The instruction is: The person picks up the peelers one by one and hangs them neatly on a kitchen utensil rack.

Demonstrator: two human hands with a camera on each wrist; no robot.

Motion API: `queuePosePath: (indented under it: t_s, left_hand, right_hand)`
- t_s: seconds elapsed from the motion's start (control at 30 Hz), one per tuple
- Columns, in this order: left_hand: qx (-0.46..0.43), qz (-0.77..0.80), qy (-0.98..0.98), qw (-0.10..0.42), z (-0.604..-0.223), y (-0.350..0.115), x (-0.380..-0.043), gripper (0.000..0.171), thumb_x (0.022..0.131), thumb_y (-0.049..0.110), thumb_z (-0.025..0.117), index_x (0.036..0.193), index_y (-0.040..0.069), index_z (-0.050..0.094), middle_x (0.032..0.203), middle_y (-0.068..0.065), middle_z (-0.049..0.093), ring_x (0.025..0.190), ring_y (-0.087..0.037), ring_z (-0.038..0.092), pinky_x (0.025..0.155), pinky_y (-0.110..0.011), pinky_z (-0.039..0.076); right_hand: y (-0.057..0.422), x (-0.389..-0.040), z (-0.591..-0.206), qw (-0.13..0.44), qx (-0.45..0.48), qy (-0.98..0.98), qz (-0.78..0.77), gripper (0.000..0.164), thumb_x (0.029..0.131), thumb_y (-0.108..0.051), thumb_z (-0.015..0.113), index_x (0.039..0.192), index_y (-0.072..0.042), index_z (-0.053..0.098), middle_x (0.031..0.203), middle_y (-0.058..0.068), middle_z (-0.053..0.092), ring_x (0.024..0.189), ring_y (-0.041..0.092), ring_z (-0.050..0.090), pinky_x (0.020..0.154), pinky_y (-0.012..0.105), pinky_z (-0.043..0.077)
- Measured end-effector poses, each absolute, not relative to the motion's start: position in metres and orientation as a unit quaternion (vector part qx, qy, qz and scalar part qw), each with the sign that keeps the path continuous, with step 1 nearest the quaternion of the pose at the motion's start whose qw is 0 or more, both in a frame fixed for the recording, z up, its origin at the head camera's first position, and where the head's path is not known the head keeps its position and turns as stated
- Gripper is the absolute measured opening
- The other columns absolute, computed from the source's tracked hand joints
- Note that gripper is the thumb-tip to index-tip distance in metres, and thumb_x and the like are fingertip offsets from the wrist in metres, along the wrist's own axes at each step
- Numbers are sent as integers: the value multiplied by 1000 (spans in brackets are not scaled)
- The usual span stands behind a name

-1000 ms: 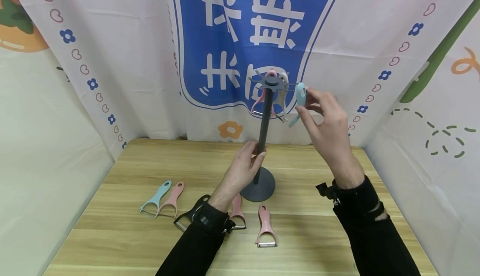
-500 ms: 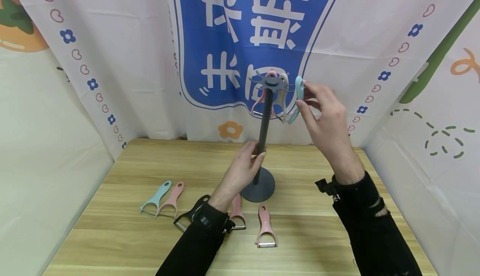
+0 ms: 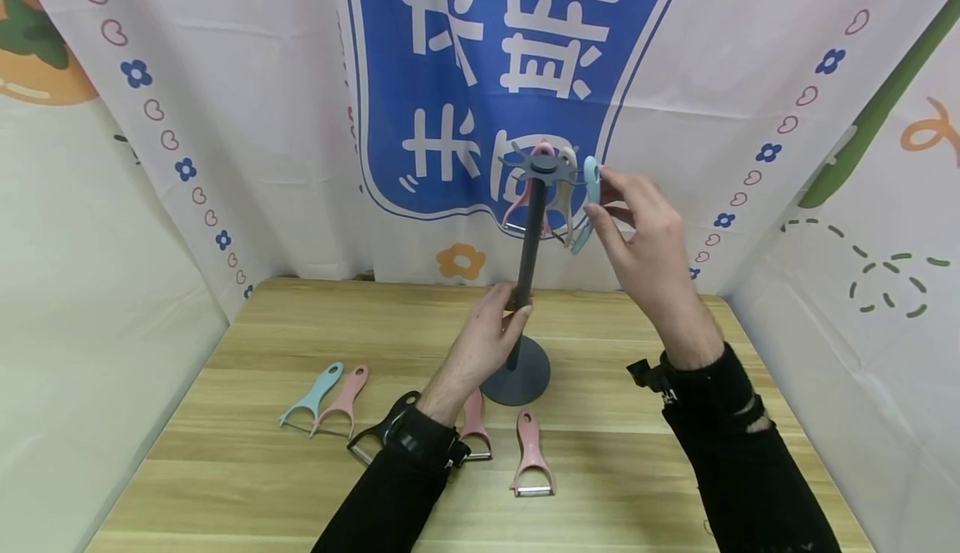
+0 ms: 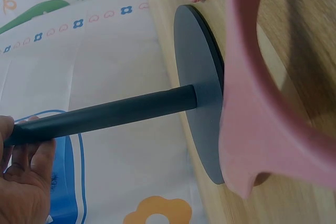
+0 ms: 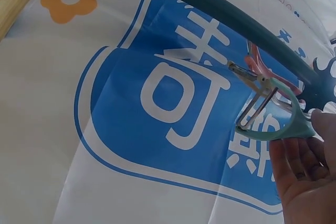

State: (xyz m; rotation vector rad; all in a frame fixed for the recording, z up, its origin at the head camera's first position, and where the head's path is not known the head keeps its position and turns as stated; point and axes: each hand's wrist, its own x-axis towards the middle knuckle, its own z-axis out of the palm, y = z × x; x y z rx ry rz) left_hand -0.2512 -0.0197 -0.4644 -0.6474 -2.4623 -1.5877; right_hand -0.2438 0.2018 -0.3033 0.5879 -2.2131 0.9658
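A dark grey stand (image 3: pixel 531 236) rises from a round base and carries a ring of hooks at its top. My left hand (image 3: pixel 487 332) grips the pole at its lower half; in the left wrist view the fingers (image 4: pixel 39 163) curl round it. At the top right, my right hand (image 3: pixel 648 232) pinches a light blue peeler (image 3: pixel 592 182) by its handle, its hole end beside a hook. The right wrist view shows the blue peeler's blade end (image 5: pixel 289 124) near the hung ones. A pink peeler (image 3: pixel 517 207) and a whitish peeler (image 3: pixel 564 190) hang from hooks.
On the wooden table (image 3: pixel 615 453) lie another light blue peeler (image 3: pixel 318 390), a pink peeler (image 3: pixel 350 394), a black peeler (image 3: pixel 378 428) partly under my left forearm, and two more pink peelers near the base, one the front pink peeler (image 3: pixel 529 444). A printed curtain (image 3: pixel 285 119) hangs behind.
My right hand has moved a little left with the light blue peeler, bringing its hole end up to the hook tips. The left hand stays on the pole.
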Motion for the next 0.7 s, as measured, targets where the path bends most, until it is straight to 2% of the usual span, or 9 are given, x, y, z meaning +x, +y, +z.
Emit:
queuePosePath:
  t_s: [0.3,0.57,0.7]
  left_hand:
    - [-219,-525,-819,71,-465,-20,-251,28,122,15,66,146,1,68,138,-19,73,133,-35,79,116,-49,72]
    - [-219,-525,-820,72,-464,-20,-251,28,122,15,66,145,0,68,138,-19,73,134,-36,79,116,-50,71]
    - [-219,-524,-820,72,-464,-20,-251,27,122,15,66,145,1,68,139,-19,73,135,-37,79,116,-48,71]
  right_hand:
    - [201,-245,-309,312,222,-841,382,48,118,-8,71,164,2,61,147,26,70,138,41,75,119,50,68]
    - [202,-246,-313,301,222,-839,395,51,118,-6,71,166,3,59,149,27,69,140,41,74,119,28,65]
    - [202,-245,-315,300,223,-838,398,51,118,-6,71,166,3,59,148,27,70,140,41,74,120,28,65]
